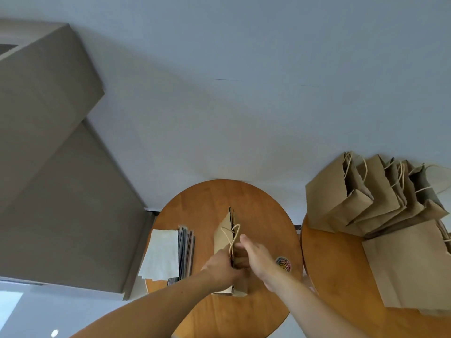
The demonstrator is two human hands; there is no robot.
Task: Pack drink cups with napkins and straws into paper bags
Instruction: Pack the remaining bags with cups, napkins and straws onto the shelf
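A brown paper bag (223, 236) with twine handles stands on the round wooden table (263, 215), its mouth nearly closed. My left hand (220, 265) grips the bag's near top edge by the handle. My right hand (256, 257) holds the same edge from the right, thumb pointing up. To the left of the bag lie a stack of white napkins (162, 254) and a bundle of dark straws (186, 252). A cup lid with a colourful print (283, 263) shows just right of my right hand. What the bag contains is hidden.
A second wooden table (341, 276) at the right carries several standing brown paper bags (366, 198) and a flat stack of bags (412, 267). A grey wall panel (56, 167) stands to the left of the tables.
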